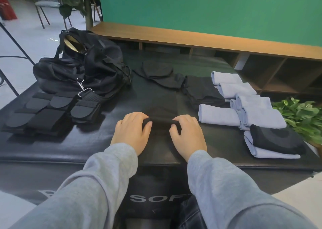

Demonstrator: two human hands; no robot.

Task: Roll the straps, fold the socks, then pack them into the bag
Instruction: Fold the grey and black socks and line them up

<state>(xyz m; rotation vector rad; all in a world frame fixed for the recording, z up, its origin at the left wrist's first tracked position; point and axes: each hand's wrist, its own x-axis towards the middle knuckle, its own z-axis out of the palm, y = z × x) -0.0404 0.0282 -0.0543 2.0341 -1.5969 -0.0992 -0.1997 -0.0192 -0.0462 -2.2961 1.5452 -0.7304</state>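
Straps (43, 113) lie flat in a black row at my far left, just in front of the open bag (83, 66), so the rolling looks barely started. At centre my left hand (132, 131) and right hand (188, 133) curl round the two ends of a small black roll (161, 121) on the mat (87, 145); strap or sock, I cannot tell. Loose black socks (162, 75) wait beyond it. To the right, folded blue socks (244, 105) are stacked, one black pair (277, 140) on top. Next, I judge, I must finish the roll tight, keep both ends level, then set it aside.
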